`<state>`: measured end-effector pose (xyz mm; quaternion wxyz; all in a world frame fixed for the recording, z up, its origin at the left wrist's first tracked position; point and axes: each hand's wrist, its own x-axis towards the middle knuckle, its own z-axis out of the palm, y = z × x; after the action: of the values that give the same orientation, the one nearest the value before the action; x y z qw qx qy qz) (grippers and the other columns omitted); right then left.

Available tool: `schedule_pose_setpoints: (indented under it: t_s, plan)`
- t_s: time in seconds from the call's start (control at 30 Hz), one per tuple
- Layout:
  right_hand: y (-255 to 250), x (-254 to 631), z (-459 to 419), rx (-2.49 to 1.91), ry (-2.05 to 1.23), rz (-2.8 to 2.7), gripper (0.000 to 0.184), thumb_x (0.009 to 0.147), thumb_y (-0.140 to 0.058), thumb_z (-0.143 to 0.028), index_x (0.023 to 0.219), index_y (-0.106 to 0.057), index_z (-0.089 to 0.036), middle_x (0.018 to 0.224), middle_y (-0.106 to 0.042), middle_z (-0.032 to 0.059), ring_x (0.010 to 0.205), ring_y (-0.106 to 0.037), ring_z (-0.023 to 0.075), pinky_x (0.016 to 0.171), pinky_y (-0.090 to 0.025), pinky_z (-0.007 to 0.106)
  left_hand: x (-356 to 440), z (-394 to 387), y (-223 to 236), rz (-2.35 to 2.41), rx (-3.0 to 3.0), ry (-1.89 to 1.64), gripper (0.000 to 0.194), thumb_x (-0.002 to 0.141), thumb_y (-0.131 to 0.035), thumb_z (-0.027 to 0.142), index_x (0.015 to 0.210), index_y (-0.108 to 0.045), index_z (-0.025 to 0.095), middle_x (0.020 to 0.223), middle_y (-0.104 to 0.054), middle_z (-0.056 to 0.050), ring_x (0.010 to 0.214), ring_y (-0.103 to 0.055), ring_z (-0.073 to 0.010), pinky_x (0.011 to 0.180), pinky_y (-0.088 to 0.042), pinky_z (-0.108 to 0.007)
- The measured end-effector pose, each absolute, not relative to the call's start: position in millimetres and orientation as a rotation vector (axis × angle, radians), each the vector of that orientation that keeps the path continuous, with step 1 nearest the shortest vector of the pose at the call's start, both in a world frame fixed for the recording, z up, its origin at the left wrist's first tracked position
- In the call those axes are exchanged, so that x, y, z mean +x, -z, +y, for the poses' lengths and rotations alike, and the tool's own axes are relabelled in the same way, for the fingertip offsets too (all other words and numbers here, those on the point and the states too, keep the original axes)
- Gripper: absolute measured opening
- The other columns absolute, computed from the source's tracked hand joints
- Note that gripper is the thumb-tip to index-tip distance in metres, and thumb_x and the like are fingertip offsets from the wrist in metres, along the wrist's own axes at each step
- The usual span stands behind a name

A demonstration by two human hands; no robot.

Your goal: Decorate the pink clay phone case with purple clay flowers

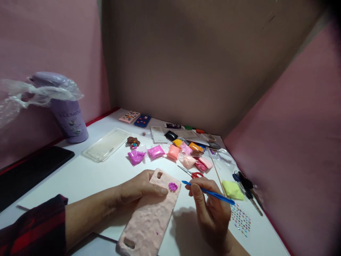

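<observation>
My left hand (144, 186) grips a phone case (151, 217) coated in lumpy pale pink clay, its thumb pressed on the face. A small purple clay flower (173, 187) sits near the top of the case, and a tiny purple speck shows lower down. Between the fingers of my right hand (210, 202) is a blue plastic modelling tool (213, 193), its pointed tip just right of the flower and apart from it. Beyond the case lie red-handled scissors (193, 173) with their blades slightly apart.
Several clay packets (156, 152) lie behind my hands. A clear phone case (106, 144), a black phone (34, 174) and a purple cup (69, 117) stand left. Rhinestones (241, 220), a yellow clay packet (232, 190) and keys (247, 190) are right.
</observation>
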<state>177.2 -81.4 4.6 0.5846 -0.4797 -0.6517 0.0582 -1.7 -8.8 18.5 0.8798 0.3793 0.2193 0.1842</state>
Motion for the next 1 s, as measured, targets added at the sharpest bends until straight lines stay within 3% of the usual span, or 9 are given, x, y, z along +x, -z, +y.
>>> schedule_pose_setpoints:
  t_s: [0.13,0.3,0.6,0.83,1.0]
  plan:
    - [0,182,-72,-1.181,-0.137,-1.540,0.012,0.087,-0.052,-0.013,0.095,-0.060,-0.018,0.080,-0.061,0.0056,0.067,-0.059,0.0160,0.051,-0.048,0.026,-2,-7,-14,0.494,0.844,-0.433,0.039,0.061,-0.075,0.018,0.098,-0.069,0.012,0.086,-0.071,-0.013,0.073,-0.067,-0.0231,0.070,-0.050,-0.031]
    - [3,194,-62,-1.237,-0.036,-1.779,0.019,0.088,-0.045,-0.011,0.097,-0.060,-0.019,0.085,-0.061,0.0069,0.077,-0.062,0.0183,0.064,-0.051,0.029,-3,-4,-13,0.532,0.889,-0.525,0.038,0.061,-0.076,0.021,0.097,-0.070,0.012,0.083,-0.072,-0.012,0.072,-0.066,-0.0232,0.071,-0.050,-0.033]
    - [5,197,-55,-1.368,0.164,-2.113,0.027,0.073,-0.049,-0.005,0.092,-0.064,-0.017,0.091,-0.065,0.0094,0.084,-0.063,0.0220,0.066,-0.051,0.029,-4,-1,-10,0.503,0.915,-0.535,0.030,0.062,-0.074,0.018,0.091,-0.069,0.011,0.085,-0.070,-0.011,0.076,-0.065,-0.0235,0.074,-0.048,-0.033]
    - [5,202,-52,-1.459,0.354,-2.098,0.036,0.081,-0.045,-0.008,0.114,-0.058,-0.015,0.105,-0.064,0.0138,0.096,-0.059,0.0253,0.076,-0.051,0.035,-4,1,-10,0.509,0.960,-0.520,0.029,0.064,-0.073,0.020,0.092,-0.069,0.011,0.083,-0.070,-0.012,0.073,-0.065,-0.0227,0.071,-0.049,-0.033]
    - [0,231,-52,-1.695,0.408,-1.929,0.024,0.086,-0.039,-0.009,0.089,-0.062,-0.015,0.085,-0.063,0.0103,0.081,-0.060,0.0235,0.069,-0.047,0.034,-5,-3,-14,0.516,0.947,-0.512,0.024,0.064,-0.072,0.017,0.086,-0.069,0.009,0.078,-0.069,-0.012,0.071,-0.065,-0.0224,0.069,-0.049,-0.033]
